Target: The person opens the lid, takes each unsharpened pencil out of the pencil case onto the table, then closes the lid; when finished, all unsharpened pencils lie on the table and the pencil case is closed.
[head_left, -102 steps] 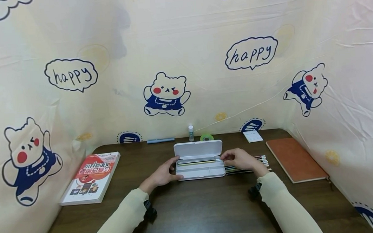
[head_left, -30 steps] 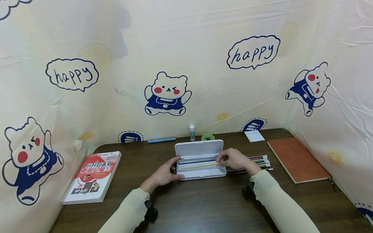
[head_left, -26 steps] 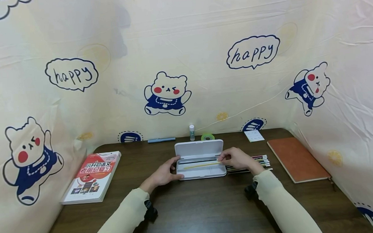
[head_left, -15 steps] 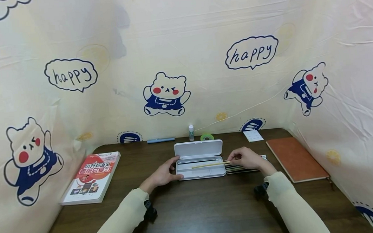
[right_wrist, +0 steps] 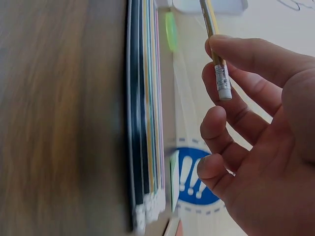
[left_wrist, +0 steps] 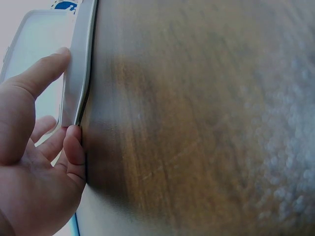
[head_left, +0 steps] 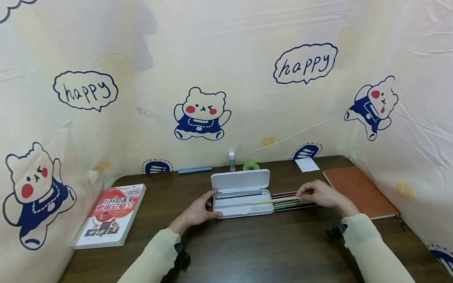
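Note:
A white pencil case (head_left: 234, 211) lies on the table with its lid raised. My left hand (head_left: 195, 212) grips its left end, the thumb (left_wrist: 51, 69) on the front side and the other fingers around the end. My right hand (head_left: 322, 194) pinches a yellow pencil (head_left: 263, 202) near its white eraser (right_wrist: 225, 93), between thumb and forefinger. The pencil's far end still reaches over the case. At least one dark, thin pencil (head_left: 235, 196) lies in the back compartment. Beside the case, below my right hand, several pencils (head_left: 285, 206) lie in a row, erasers to the right.
Behind the case are a glue stick (head_left: 232, 161), a green roll of tape (head_left: 251, 166) and a blue pen (head_left: 195, 170). A red and white book (head_left: 109, 216) lies at the left. At the right are a brown notebook (head_left: 361, 190) and a white card (head_left: 306, 165).
The yellow pencil has come up out of the back compartment and moved right in my right hand, over the row of pencils. My left hand stays on the case.

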Demonstrator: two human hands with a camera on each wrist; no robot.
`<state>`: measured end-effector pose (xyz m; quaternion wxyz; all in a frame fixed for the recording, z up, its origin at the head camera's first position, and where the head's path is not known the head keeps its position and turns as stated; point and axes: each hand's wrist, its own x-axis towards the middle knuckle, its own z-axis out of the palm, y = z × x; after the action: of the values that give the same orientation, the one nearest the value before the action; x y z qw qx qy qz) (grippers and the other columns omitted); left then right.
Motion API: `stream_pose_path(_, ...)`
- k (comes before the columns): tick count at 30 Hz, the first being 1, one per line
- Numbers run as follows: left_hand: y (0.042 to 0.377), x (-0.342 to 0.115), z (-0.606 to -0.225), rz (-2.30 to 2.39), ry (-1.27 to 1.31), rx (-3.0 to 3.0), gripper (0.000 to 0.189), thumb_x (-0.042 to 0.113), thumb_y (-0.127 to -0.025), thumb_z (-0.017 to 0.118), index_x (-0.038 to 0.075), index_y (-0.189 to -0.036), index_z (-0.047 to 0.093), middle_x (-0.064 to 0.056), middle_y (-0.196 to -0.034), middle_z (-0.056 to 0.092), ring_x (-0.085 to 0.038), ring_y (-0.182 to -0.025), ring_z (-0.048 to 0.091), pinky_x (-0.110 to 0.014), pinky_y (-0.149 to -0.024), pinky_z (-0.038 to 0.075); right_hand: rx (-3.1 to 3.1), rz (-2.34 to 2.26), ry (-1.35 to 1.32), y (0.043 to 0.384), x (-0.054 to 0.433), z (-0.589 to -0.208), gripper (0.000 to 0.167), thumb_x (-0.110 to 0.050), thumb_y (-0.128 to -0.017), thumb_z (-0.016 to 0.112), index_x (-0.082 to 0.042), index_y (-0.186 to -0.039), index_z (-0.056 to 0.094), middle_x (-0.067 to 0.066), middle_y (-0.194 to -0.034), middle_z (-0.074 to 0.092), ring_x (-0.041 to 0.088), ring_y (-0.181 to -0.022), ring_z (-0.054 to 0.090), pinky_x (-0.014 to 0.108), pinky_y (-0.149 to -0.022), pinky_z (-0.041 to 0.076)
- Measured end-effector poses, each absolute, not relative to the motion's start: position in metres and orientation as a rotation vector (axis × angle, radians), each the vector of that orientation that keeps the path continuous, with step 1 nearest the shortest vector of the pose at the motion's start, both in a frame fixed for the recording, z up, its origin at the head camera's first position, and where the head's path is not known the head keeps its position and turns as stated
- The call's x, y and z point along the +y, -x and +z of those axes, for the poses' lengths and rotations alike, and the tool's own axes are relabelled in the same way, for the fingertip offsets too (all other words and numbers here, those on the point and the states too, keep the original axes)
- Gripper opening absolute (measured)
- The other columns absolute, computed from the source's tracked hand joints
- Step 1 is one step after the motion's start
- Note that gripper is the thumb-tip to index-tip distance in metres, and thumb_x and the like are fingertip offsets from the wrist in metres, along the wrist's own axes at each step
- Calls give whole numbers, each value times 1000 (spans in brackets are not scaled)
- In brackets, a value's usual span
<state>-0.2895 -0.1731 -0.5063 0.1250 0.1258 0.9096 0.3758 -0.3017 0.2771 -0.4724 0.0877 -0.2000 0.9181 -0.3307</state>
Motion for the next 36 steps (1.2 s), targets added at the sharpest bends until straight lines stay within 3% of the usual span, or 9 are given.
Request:
stream_pose_path(11,290,-174,-508,1104,-363,2648,89,38,-81,83,21,-155,36,-6,-149,47,-22,-115,53,-44,-97,46,2709,-940,482,292,313,-480,6,-17,-93,70,-17,-97,75,0,-96,71,19,-86,56,34,-80,46)
stream_pose_path(18,289,-173,-507,1104,-358,2650,89,38,-81,83,21,-155,37,-7,-148,48,-22,-115,53,-44,-96,46,2700,-934,495,283,330,-479,7,-19,-92,71,-15,-97,75,1,-96,72,15,-84,55,30,-78,45)
stream_pose_path(24,289,-173,-507,1101,-352,2648,88,37,-81,83,21,-155,37,-6,-148,48,-22,-115,53,-43,-96,46,2682,-919,503,277,340,-481,6,-17,-92,70,-15,-96,75,1,-98,73,15,-86,56,35,-80,45)
stream_pose_path(36,290,-172,-506,1085,-346,2659,88,37,-81,83,23,-155,36,-7,-145,50,-21,-114,53,-42,-94,46,2807,-808,472,283,338,-487,6,-22,-88,75,-16,-90,76,-3,-90,73,8,-81,55,30,-77,45)
